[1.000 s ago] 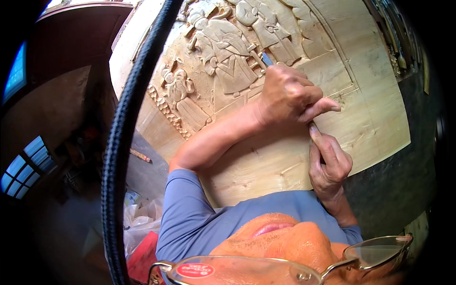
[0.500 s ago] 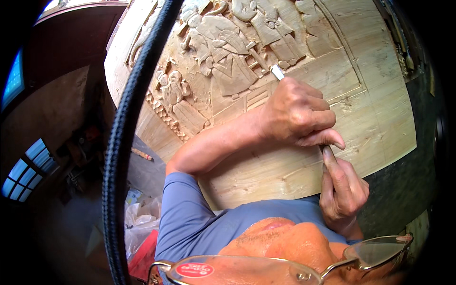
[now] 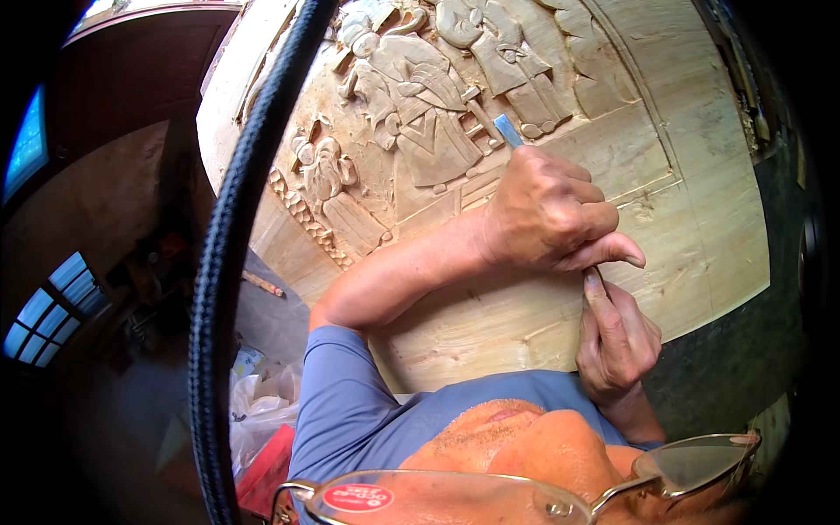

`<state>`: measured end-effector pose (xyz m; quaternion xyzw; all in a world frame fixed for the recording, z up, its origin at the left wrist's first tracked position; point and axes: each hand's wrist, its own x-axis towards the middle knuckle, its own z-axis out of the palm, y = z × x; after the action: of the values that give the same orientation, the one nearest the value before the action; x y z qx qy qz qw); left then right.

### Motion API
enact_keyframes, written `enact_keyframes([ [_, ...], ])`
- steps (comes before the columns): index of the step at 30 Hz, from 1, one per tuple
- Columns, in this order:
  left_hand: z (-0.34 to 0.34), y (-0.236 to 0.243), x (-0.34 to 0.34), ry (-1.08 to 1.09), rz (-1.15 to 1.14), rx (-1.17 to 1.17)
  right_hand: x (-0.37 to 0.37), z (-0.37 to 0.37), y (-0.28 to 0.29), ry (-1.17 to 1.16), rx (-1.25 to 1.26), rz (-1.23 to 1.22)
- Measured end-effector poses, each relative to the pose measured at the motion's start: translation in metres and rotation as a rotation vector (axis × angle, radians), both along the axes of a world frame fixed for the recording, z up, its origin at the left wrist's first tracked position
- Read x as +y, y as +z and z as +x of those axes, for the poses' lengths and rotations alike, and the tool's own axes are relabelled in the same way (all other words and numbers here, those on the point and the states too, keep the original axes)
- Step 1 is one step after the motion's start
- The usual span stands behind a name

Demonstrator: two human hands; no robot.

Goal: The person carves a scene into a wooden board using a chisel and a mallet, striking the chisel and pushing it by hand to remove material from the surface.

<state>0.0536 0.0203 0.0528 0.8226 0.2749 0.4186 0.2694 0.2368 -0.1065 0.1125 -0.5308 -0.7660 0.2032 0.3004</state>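
Observation:
My left hand (image 3: 556, 210) is closed in a fist around a chisel. The chisel's flat steel blade (image 3: 507, 131) sticks out past the fist, its tip beside the feet of a carved figure. My right hand (image 3: 619, 341) is just below, fingers curled and closed at the rear end of the same chisel; most of the handle is hidden inside the hands. Both hands are over a pale wooden panel (image 3: 700, 254), carved in relief with several robed figures (image 3: 429, 122) and a straight grooved border. My left forearm lies across the panel's lower part.
A dark braided cable (image 3: 236, 210) runs close in front of the view on the left. Beyond the panel's left edge are a plastic bag (image 3: 262, 398), a red object (image 3: 267, 472) and a small stick (image 3: 262, 284). Slim tools (image 3: 744, 96) lie along the far right edge.
The blade has turned slightly and shifted up and left against my fist. My right hand has moved a little left and up. The panel appears slightly lower and farther right in view.

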Motion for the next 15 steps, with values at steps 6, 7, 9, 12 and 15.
enact_keyframes([
  [6, 0.0, -0.001, 0.0, 0.039, -0.022, 0.008, 0.002, -0.003, -0.006, 0.006, 0.042, -0.029],
  [7, 0.0, -0.001, 0.0, 0.019, -0.008, -0.001, 0.003, -0.003, -0.002, 0.009, 0.038, -0.048],
  [9, 0.001, -0.002, -0.001, -0.021, 0.021, -0.02, 0.001, 0.002, 0.01, 0.019, -0.004, -0.083],
  [12, 0.003, 0.0, -0.002, -0.103, 0.023, -0.045, -0.002, 0.006, 0.024, 0.014, -0.034, -0.089],
  [15, 0.004, -0.002, -0.004, -0.086, 0.014, -0.067, -0.003, 0.003, 0.023, 0.003, -0.042, -0.078],
])
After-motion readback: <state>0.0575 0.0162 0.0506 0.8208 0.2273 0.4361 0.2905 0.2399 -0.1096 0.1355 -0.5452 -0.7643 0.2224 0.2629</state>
